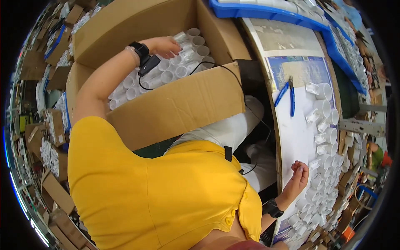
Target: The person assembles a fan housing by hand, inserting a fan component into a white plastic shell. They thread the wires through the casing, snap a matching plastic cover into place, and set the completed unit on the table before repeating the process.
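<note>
My left hand [163, 46] hangs over a big cardboard box [179, 98], its fingers loosely bent and apart. Rows of clear plastic cups [167, 76] fill the box below it, and one clear cup [180, 37] lies right by the fingertips; I see no cup in the grasp. At the right, my right hand [296, 179] is raised above the edge of the white work table [291, 137]. Its fingers are curled in and nothing shows in them. Many more translucent cups [323, 107] lie and stand on the table beyond this hand.
Blue-handled nippers [290, 96] lie on the table near scattered scraps [292, 71]. A blue tray [271, 11] runs along the table's far end. A black cable [233, 75] crosses the box's side from my left wrist device [148, 64]. Stacked cartons [56, 191] stand at the left.
</note>
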Available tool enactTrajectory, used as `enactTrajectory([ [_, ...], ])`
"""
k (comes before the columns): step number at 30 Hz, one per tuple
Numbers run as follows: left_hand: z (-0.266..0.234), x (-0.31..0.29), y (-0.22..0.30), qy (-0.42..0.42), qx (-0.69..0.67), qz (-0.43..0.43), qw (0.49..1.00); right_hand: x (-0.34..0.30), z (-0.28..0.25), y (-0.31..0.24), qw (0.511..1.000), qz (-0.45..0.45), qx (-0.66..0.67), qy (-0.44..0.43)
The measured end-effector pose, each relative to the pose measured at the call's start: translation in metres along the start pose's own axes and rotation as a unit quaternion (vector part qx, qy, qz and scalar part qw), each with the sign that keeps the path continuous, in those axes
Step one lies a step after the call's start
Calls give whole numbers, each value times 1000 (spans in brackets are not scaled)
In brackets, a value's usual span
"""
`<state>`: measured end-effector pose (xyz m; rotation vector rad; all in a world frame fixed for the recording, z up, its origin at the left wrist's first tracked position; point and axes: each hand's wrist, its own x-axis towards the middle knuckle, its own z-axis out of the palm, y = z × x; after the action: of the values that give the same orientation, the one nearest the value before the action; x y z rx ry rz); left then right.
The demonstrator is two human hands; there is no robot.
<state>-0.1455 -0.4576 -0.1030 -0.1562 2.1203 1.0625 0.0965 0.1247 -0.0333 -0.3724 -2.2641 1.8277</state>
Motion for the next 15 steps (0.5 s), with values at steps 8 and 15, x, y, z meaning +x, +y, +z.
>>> enactTrajectory([
  [8,31,26,81,67,-78,183,978,4,4,-14,994,-17,-104,-14],
  [15,68,-48,179,131,137,318,929,107,38,-64,840,-368,-399,10],
])
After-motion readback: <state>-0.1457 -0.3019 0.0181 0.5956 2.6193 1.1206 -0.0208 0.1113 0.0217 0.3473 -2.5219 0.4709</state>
